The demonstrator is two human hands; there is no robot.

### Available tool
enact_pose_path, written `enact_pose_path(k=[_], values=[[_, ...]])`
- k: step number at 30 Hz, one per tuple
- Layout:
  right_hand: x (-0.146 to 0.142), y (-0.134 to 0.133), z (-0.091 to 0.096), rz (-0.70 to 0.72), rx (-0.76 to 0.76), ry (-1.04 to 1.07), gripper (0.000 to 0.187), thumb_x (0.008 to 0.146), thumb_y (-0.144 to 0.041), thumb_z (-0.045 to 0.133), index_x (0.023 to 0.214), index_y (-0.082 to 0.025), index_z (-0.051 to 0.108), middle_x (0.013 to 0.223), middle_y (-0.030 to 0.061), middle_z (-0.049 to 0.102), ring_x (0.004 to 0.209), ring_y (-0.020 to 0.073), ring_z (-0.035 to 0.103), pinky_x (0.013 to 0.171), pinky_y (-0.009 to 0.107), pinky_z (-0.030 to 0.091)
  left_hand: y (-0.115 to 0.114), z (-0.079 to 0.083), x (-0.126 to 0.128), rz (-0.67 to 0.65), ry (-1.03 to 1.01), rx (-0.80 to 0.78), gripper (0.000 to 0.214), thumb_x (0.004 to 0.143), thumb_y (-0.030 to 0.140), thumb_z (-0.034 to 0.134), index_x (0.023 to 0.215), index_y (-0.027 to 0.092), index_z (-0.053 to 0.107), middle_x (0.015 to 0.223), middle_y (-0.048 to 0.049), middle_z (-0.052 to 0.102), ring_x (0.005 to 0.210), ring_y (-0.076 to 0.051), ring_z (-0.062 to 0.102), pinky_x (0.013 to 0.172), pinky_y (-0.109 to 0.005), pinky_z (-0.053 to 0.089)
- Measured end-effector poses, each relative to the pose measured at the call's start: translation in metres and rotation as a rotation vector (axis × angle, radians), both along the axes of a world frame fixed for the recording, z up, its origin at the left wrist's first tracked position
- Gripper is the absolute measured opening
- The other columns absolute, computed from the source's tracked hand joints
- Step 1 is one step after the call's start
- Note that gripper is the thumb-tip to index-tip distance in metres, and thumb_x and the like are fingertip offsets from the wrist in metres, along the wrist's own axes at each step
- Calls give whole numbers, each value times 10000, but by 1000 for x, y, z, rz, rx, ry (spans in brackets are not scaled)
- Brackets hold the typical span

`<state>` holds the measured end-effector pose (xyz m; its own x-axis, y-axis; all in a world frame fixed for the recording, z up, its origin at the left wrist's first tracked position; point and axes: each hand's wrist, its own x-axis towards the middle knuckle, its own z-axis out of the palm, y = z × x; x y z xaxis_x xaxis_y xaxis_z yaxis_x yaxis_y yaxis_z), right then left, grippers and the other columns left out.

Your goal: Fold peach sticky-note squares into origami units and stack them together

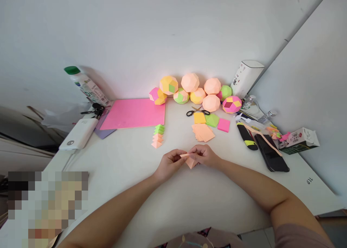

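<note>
Between my two hands, over the near middle of the table, is a peach paper sheet [191,162], partly folded, with a corner pointing down toward me. My left hand [171,164] pinches its left edge between thumb and fingers. My right hand [204,157] grips the upper right part, its thumb pressed on the paper. Just beyond lie loose peach paper squares [203,132], with yellow paper [200,118], green paper [212,120] and pink paper [223,125] squares behind them. Left of these stands a row of folded green and peach paper pieces [157,140].
Several faceted paper balls [190,82] are piled against the wall, with scissors [197,111] before them. A pink board [135,112], white power bank [78,134] and bottle [86,85] are at left. At right lie a phone [271,152], a utility knife [246,136] and a small carton [299,141].
</note>
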<state>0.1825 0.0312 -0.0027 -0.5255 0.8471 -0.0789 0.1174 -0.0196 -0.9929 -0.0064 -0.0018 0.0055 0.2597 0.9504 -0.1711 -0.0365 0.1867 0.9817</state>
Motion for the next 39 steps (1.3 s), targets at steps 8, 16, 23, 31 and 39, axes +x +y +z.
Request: enact_pose_path(k=[8,16,23,31,39], values=[[-2,-2,5,-10,91,-33,256,790,-386,627,817,-134,666,604,-6,566,528,103,547,483,219,483,0,-2,-1,0,-19,-3,276,729,397,674,878,167,648,546,37,560,449,-77,442,428,-208,315],[-1,-1,3,11,11,-12,291,782,-413,630,829,-129,668,574,-6,584,501,122,591,470,238,511,1,-5,-1,4,-15,-4,281,726,397,678,858,153,636,629,11,584,467,-62,425,411,-188,297],[0,0,1,15,11,-5,280,781,-404,636,828,-129,664,583,-3,581,507,111,567,456,214,455,0,2,0,11,-1,-13,285,719,423,679,790,152,628,520,37,504,426,-56,380,378,-178,265],[0,0,0,28,4,2,286,782,-408,636,829,-126,657,582,3,591,517,122,577,458,221,441,-1,7,1,23,17,-27,310,713,460,668,726,158,596,479,65,437,414,-53,343,394,-182,248],[-1,-1,3,15,-28,33,281,768,-405,650,805,-126,653,604,4,597,518,120,579,467,230,466,-1,5,-1,43,29,-29,286,749,434,637,716,159,568,469,70,426,414,-53,335,404,-184,259]])
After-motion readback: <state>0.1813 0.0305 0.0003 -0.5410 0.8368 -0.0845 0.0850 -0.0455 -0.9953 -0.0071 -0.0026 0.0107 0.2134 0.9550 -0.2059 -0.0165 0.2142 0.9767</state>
